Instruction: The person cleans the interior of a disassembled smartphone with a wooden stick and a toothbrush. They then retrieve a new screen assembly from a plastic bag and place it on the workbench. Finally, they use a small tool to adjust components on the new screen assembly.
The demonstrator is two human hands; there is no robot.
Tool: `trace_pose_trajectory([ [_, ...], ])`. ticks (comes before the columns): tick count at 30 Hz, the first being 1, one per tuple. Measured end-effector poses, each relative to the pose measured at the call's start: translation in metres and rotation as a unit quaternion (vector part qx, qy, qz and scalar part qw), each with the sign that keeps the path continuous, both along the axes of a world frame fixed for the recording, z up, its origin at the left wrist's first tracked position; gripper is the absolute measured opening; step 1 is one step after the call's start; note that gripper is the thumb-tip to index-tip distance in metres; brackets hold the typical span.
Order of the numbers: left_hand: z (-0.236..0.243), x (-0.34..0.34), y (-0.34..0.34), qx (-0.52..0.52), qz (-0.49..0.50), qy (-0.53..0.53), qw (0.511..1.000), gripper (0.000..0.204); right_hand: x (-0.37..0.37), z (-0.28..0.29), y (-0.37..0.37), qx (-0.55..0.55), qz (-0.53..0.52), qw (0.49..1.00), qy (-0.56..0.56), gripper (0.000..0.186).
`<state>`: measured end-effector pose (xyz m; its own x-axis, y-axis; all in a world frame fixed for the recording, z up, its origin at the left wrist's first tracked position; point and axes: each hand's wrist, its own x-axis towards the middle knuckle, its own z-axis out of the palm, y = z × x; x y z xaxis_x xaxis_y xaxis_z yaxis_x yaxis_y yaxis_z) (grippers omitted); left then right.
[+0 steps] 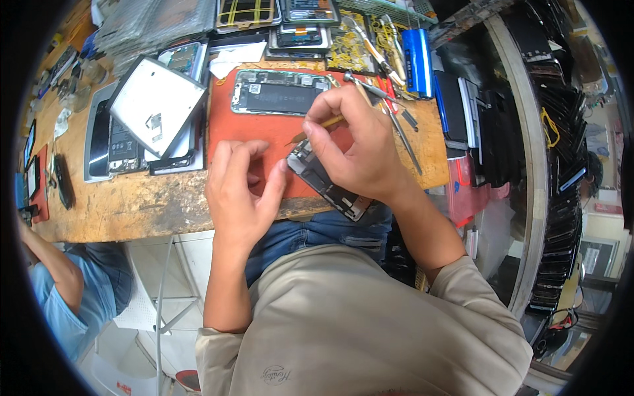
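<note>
A dark phone screen assembly (pixel 321 177), its inner side up, lies tilted over the table's front edge in front of me. In my right hand (pixel 356 142), thumb and fingers pinch a slim yellowish tool (pixel 332 122). Its dark tip points left, just above the assembly's upper end; the exact kind of tool is hard to make out. My left hand (pixel 239 181) is open, fingers bent and apart, with the thumb tip at the assembly's left edge. Farther back on the red mat (pixel 221 125) rests an opened phone (pixel 281 92) with its battery and boards showing.
Screwdrivers (pixel 403 138) lie right of the mat, near a blue cylinder (pixel 418 63). Stacked phone parts and a white panel (pixel 157 105) stand at left. Yellow cords (pixel 356 46) fill trays at the back. Another person's arm (pixel 56 270) shows at far left.
</note>
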<state>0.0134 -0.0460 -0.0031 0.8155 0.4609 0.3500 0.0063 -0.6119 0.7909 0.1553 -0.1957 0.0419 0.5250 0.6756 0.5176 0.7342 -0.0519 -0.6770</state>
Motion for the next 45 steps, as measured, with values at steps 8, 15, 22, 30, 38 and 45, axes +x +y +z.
trace_pose_trajectory([
  [8, 0.007, 0.001, -0.004, 0.199, -0.122, 0.076, 0.969, 0.047, 0.021, 0.001, -0.021, -0.069, -0.046, 0.996, -0.014, 0.019],
  [15, 0.007, 0.001, -0.009, 0.216, -0.110, 0.079, 0.967, 0.048, 0.024, -0.006, -0.020, -0.075, -0.036, 0.996, -0.013, 0.020],
  [22, 0.005, 0.001, -0.008, 0.208, -0.109, 0.079, 0.969, 0.047, 0.024, 0.000, -0.016, -0.082, -0.007, 0.996, -0.019, 0.022],
  [30, 0.005, 0.009, -0.009, 0.218, -0.153, 0.036, 0.963, 0.051, 0.036, 0.021, -0.012, -0.182, 0.067, 0.977, -0.086, 0.020],
  [38, 0.006, 0.008, -0.010, 0.221, -0.149, 0.040, 0.963, 0.047, 0.038, 0.037, -0.008, -0.343, 0.045, 0.933, -0.101, 0.023],
  [45, 0.005, 0.011, -0.005, 0.197, -0.162, 0.028, 0.966, 0.045, 0.038, 0.036, -0.010, -0.268, 0.062, 0.942, -0.193, 0.023],
])
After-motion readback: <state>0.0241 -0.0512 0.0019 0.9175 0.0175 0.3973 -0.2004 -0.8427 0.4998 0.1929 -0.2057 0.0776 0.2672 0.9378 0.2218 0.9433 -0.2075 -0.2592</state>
